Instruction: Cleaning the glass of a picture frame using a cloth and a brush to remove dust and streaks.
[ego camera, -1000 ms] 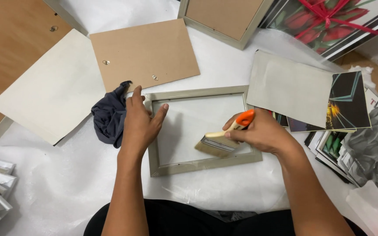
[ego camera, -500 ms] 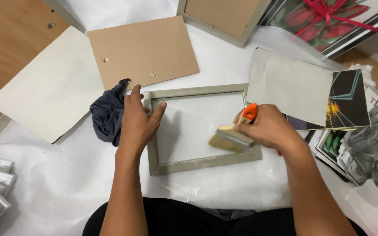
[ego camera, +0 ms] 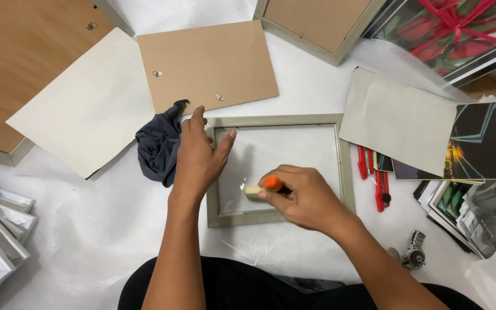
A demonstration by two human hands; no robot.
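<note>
Right hand [ego camera: 305, 198] first, from where I sit watching the head camera: its fingers are wrapped tight round the orange handle of a small brush [ego camera: 262, 186], whose pale bristle end pokes out to the hand's left and rests on the glass of a grey-green picture frame [ego camera: 279, 166]. Left hand [ego camera: 199, 155] lies flat and spread, fingers apart, holding nothing — its palm presses on the frame's left rail, fingertips reaching onto the glass. I see the frame lying flat directly under both hands, its long axis running left to right across my view, so most of the pane stretches up and to the right of the brush. The right hand is the nearer one to that open glass; the left only pins the edge.

Just beyond the left hand's knuckles on the outer side sits a crumpled dark grey cloth [ego camera: 159, 146], touching the frame's corner as far as I can tell. Past the left fingertips lies a brown backing board [ego camera: 208, 63] and, further left, a pale card sheet [ego camera: 81, 120]. To the right of the right hand — red cutters [ego camera: 374, 172] beside the frame, then a stack of prints [ego camera: 460, 143]. Everything rests on a white plastic-covered surface [ego camera: 76, 235], crowded on every side.
</note>
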